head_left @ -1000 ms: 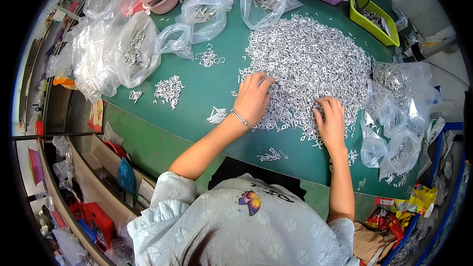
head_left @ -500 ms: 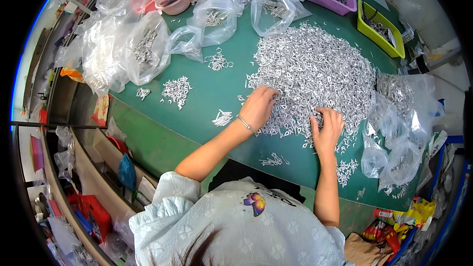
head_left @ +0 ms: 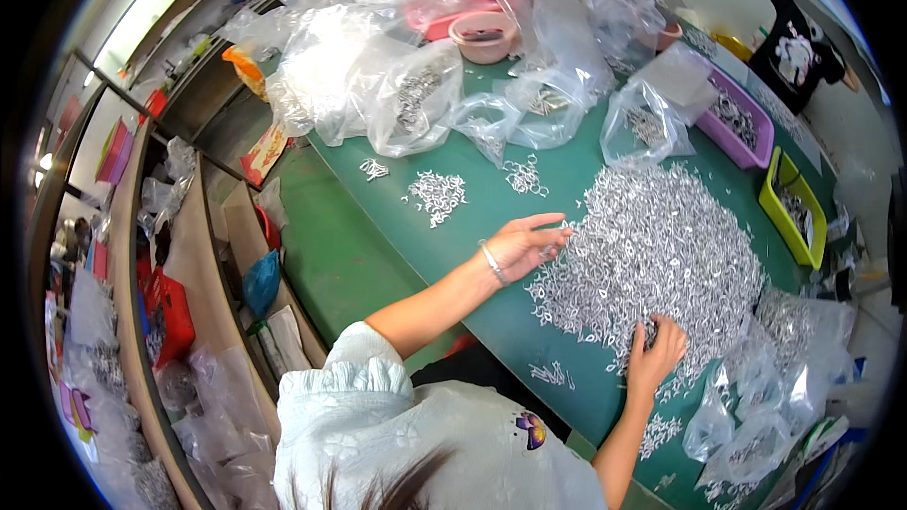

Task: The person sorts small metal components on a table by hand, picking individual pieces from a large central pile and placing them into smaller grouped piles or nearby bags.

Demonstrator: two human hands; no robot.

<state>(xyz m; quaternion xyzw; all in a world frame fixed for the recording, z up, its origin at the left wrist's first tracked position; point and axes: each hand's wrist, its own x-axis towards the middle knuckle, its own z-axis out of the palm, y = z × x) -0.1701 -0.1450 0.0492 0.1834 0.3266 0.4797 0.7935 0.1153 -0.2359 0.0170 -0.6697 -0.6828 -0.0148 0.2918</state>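
A broad pile of small silver metal parts [head_left: 661, 255], mostly looped, covers much of the green table [head_left: 397, 217]. At the pile's left edge, my left hand [head_left: 524, 247] is raised with its index finger stretched out. Its other fingers curl, with small silver bits showing among them. My right hand [head_left: 658, 351] rests on the near edge of the pile, thumb and fingers apart and bent over the parts; the fingertips are partly hidden. Small separate heaps of parts [head_left: 437, 196] lie left of the pile, and a few thin pieces [head_left: 550, 375] lie in front of it.
Clear plastic bags [head_left: 378, 85] of parts crowd the far left, with more bags [head_left: 756, 425] at the near right. A pink bowl [head_left: 484, 36], a purple bin [head_left: 742, 118] and a yellow-green bin [head_left: 792, 208] stand behind. Another person [head_left: 794, 52] is at the far right.
The view has swung, so the table sits lower and further right. My left hand has lifted from the pile and turned, its index finger extended. My right hand stays at the pile's near edge.
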